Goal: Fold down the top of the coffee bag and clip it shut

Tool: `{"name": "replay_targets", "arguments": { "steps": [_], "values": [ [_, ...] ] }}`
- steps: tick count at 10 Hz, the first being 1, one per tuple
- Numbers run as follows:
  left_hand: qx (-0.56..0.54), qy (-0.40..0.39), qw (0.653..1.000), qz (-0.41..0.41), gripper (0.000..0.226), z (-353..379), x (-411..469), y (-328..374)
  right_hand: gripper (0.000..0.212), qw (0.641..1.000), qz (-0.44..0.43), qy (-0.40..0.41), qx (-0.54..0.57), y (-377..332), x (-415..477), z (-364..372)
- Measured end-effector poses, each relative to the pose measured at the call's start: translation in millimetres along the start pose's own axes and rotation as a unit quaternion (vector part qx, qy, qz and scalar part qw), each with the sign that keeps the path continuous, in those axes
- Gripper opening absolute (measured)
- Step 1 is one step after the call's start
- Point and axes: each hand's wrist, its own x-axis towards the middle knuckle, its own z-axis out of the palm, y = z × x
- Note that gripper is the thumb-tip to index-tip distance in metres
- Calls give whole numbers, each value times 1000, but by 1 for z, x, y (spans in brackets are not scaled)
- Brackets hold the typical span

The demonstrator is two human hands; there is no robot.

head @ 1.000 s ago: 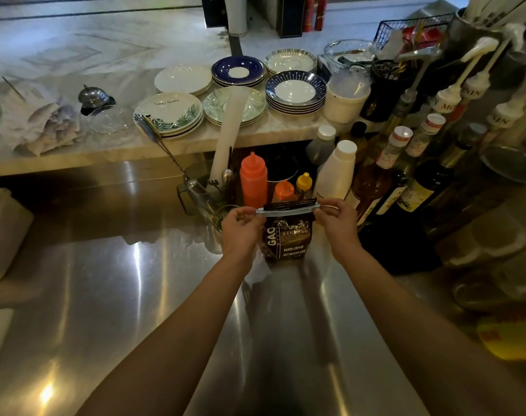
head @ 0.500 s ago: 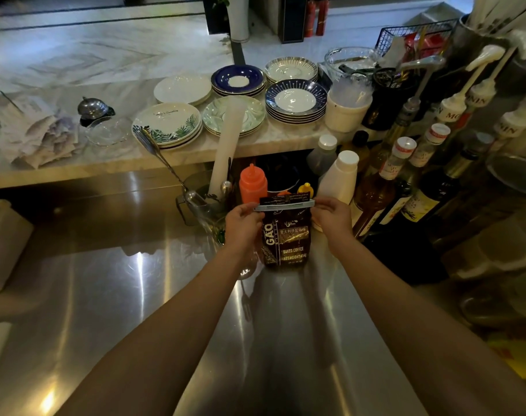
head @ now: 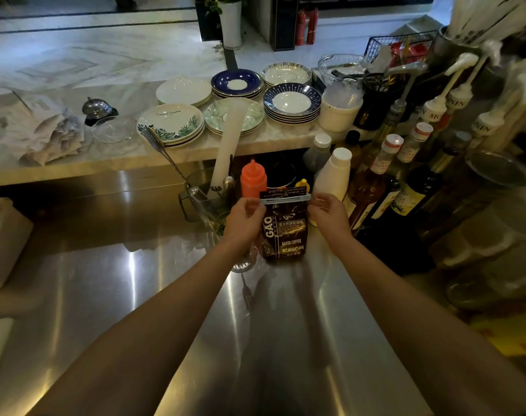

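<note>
- Head view: the coffee bag stood upright on the steel worktop, at arm's reach in front of the person, its printed face turned toward the camera
- A pale bar clip lay across the bag just under its top edge, long axis running left to right, level, with a short flap of dark bag showing above it
- The left hand was at the clip's left end, its grip pinched on that end between thumb and fingertips, the palm beside the bag's left edge
- The right hand was at the clip's right end; its fingers were curled toward the tip, but whether they pinched it or only touched it I could not tell
- Both hands were equally near, one at each end, so the bag sat squarely between them and the clip spanned the gap
- Judgement: the fold looked done and the clip seated or nearly so; the coming move would turn on pressing both ends together along that left-to-right axis, and whether the clip had latched could not be seen
- Just behind the bag stood an orange squeeze bottle and a white bottle, close enough to be knocked if the bag were tipped backward
</note>
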Motion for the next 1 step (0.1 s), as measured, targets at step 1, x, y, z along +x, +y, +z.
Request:
{"name": "replay_targets", "arguments": {
  "steps": [1],
  "values": [
    [97, -11, 990, 101, 30, -11, -17, 1, 28, 995, -75, -7, -72, -6, -20, 2]
  ]
}}
